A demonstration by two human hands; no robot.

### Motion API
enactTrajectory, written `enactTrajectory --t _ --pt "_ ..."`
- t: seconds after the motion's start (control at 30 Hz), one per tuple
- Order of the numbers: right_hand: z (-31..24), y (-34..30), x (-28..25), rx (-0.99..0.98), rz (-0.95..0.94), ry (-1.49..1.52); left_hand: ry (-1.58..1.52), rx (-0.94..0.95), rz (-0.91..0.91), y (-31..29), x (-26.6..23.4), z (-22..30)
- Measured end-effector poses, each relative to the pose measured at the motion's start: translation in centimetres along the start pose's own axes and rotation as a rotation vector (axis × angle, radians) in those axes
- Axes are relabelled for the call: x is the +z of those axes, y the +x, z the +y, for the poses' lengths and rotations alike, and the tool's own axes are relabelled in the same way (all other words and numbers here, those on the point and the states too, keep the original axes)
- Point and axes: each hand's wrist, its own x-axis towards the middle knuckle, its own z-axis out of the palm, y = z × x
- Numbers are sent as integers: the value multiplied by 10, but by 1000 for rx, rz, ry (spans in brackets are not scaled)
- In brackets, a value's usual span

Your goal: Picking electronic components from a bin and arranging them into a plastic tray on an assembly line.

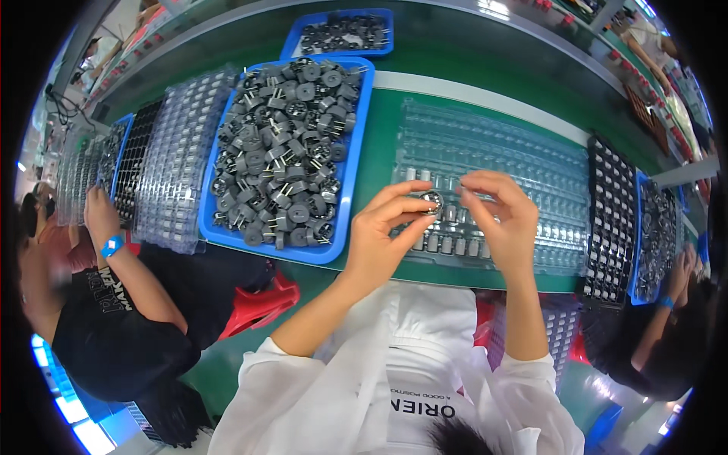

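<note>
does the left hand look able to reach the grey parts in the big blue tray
Likely yes: the left hand is just right of the big blue tray, and nothing covers the grey parts. The small round part it holds may hinder grasping another.

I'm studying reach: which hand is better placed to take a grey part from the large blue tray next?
Probably the left hand, nearer the large blue tray; the right hand is over the clear plastic tray. But the left pinches a shiny round part.
</note>
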Motion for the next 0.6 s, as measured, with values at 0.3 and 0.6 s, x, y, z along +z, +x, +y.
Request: enactTrajectory --t 0.3,0.6 --pt "-22 -40 -32 31 -35 -41 136 148 -185 -1 14 15" --pt "-21 -47 -33 -269 9 -303 207 162 -228 -3 25 22"
